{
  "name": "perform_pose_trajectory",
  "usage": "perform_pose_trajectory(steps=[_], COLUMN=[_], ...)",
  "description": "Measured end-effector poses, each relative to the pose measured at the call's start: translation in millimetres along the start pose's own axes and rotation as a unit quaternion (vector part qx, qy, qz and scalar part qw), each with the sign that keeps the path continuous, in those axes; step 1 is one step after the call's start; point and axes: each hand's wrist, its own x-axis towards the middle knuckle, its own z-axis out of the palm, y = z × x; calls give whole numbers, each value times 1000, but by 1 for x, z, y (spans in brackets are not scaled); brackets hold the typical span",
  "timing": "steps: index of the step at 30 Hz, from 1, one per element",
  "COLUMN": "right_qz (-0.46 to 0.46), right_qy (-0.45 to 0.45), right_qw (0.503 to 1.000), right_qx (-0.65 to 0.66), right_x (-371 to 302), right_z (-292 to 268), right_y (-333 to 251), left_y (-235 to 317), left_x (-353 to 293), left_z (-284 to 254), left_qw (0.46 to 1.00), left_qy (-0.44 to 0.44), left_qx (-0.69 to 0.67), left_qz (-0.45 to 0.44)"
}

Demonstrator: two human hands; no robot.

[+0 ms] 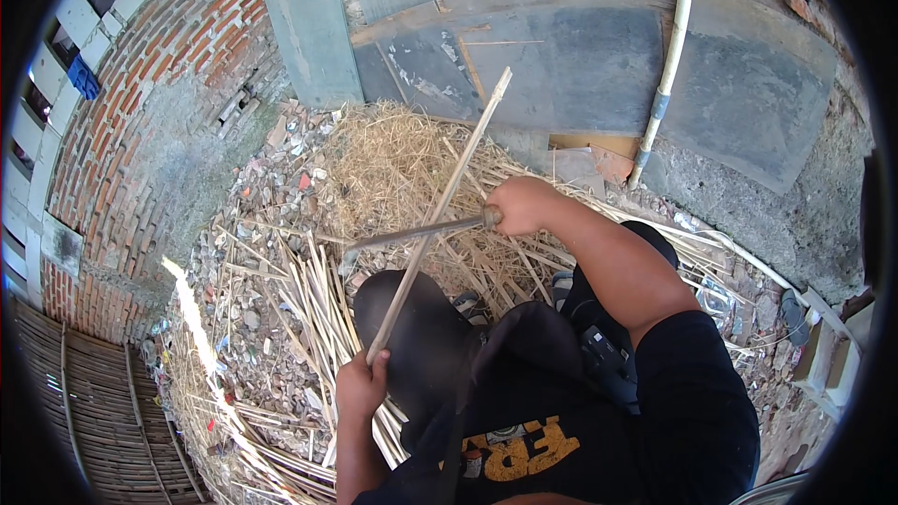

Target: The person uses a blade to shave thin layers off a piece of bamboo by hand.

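Over straw point(385, 157), left hand point(360, 388) grips stick point(453, 187), right hand point(519, 206) clasps knife point(388, 238).
I judge the stick light, stiff; best held low.

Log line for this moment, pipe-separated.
left hand: grips pale strip, lower end | right hand: holds knife by handle | overlap: knife crosses strip, contact unclear | ahead: straw-coloured heap

hands point(360, 388) point(522, 207) hold pale stick point(459, 173) and knife point(391, 237), crossed
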Motion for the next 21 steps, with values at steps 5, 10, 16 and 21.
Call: perform_pose_trajectory(steps=[5, 10, 16, 21], right_qz=[90, 60, 98, 127], right_qy=[35, 37, -19, 87], right_qw=[991, 996, 992, 984], right_qx=[94, 61, 75, 84], right_x=[15, 4, 9, 23], right_z=[6, 14, -1, 8], right_y=[48, 14, 19, 53], left_y=[-3, -3, -1, 0], left_x=[1, -3, -1, 2], left_z=[6, 5, 6, 0], left_qw=[1000, 1000, 1000, 999], left_qy=[9, 1, 3, 6], left_qx=[0, 7, 23, 30], left_qz=[26, -2, 5, 17])
